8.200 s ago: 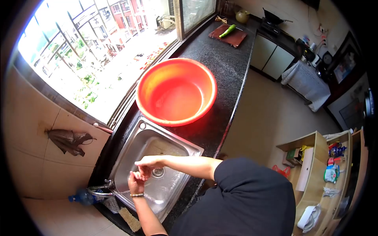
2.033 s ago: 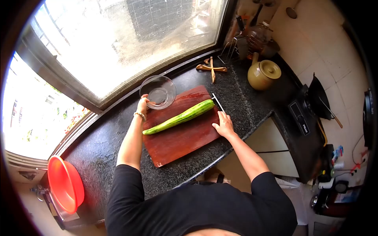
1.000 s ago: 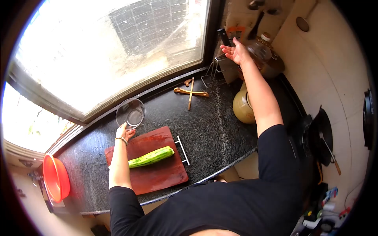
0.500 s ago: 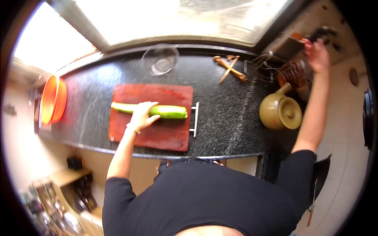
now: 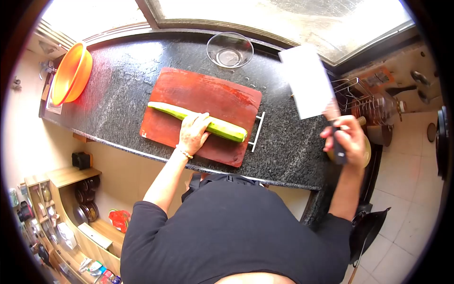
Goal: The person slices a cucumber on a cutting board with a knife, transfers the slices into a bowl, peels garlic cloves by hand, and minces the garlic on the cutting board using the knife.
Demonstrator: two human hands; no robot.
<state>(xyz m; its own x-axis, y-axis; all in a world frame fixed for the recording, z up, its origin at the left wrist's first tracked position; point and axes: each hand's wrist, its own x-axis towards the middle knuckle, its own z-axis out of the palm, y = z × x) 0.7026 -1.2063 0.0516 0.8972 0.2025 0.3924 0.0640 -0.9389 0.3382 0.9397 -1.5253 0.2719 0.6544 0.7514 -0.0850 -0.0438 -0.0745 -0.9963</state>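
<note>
Left hand (image 5: 193, 135) half curled, the green vegetable (image 5: 226, 128) is clasped from above near its middle, with fingers laid over it and the thumb on the near side; it is held lengthwise on the red cutting board (image 5: 189, 84); by the right hand (image 5: 351, 142), closed around the black handle, a cleaver (image 5: 307, 83) is held raised to the right of the board, its broad blade pointed toward the window; beyond the board, a glass bowl (image 5: 230, 50) is set on the dark counter (image 5: 113, 75); at the counter's left end an orange basin (image 5: 71, 75) is seen, tilted in view.
</note>
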